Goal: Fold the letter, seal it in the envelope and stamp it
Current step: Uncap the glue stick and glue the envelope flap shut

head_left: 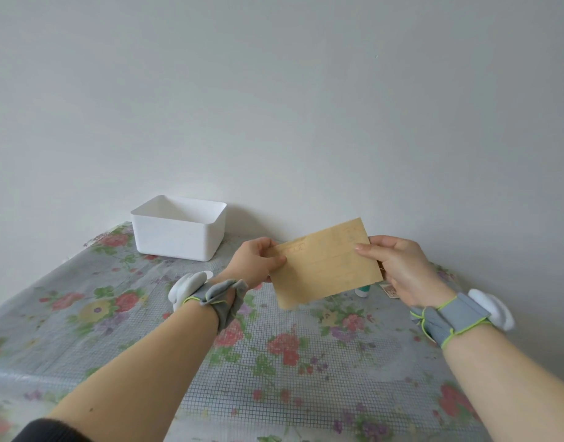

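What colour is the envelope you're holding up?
The envelope is tan brown, like kraft paper, seen in the head view.

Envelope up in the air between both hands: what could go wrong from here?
1. The envelope is pinched only at its ends by the left hand and right hand, above the table; it could bend or slip.
2. The small stamp and glue stick lie below it, partly hidden; lowering the envelope might knock them.

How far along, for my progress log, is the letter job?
No loose letter shows, so it may already be inside; sealing I cannot tell. Left hand and right hand pinch the brown envelope above the table. The stamp lies on the table by the glue stick, so stamping remains.
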Demonstrator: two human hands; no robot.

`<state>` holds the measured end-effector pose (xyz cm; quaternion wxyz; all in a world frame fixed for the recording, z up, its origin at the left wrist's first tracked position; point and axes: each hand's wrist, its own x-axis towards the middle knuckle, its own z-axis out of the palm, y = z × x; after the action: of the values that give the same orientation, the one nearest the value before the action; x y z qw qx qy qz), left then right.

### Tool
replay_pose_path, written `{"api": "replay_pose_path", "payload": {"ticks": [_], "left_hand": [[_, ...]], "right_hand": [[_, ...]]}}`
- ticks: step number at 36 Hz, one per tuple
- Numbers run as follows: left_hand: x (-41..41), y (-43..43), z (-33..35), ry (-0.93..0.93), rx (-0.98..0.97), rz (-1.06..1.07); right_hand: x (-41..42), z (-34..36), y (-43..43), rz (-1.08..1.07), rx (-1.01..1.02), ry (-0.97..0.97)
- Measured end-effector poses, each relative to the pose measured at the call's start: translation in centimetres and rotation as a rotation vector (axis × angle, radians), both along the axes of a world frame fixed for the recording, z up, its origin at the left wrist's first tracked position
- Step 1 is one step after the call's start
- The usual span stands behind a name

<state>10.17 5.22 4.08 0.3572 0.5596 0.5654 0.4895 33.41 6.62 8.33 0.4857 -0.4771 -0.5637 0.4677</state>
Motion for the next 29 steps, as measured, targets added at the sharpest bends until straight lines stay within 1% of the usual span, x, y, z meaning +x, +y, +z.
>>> {"api": "replay_pose_path", "payload": {"ticks": [5,9,12,14,18,21,24,29], "left_hand": [[-0.6,0.3,-0.1,0.129,-0.004,0.069],[-1.2,-0.1,-1.0,0.414,-0.051,0.110],[-1.4,-0.5,-1.8,0.655,-0.067,0.152],[-1.5,-0.7,-2.2,0.706,-0.088,0.106],[-1.2,-1.1,-2.9,0.793,-0.087,-0.144],[-0.3,-1.4,-3.4,0.915,-0.146,-0.257],[0.1,-1.3,-3.9,0.986,-0.174,-0.275],[0.4,-1.0,-4.3,1.030,-0.150,-0.157]], "right_hand": [[0.1,-1.2,0.3,0.009,-0.105,-0.091],[0.8,-3.1,0.8,-0.010,-0.171,-0.220],[1.9,-4.2,1.4,-0.089,-0.167,-0.271],[2.8,-4.7,1.9,-0.162,-0.155,-0.299],[4.4,-5.3,2.5,-0.283,-0.150,-0.335],[5.3,-5.9,2.8,-0.383,-0.137,-0.360],[6.0,-6.5,2.9,-0.463,-0.102,-0.460],[6.3,-6.9,2.3,-0.507,-0.065,-0.695]]}}
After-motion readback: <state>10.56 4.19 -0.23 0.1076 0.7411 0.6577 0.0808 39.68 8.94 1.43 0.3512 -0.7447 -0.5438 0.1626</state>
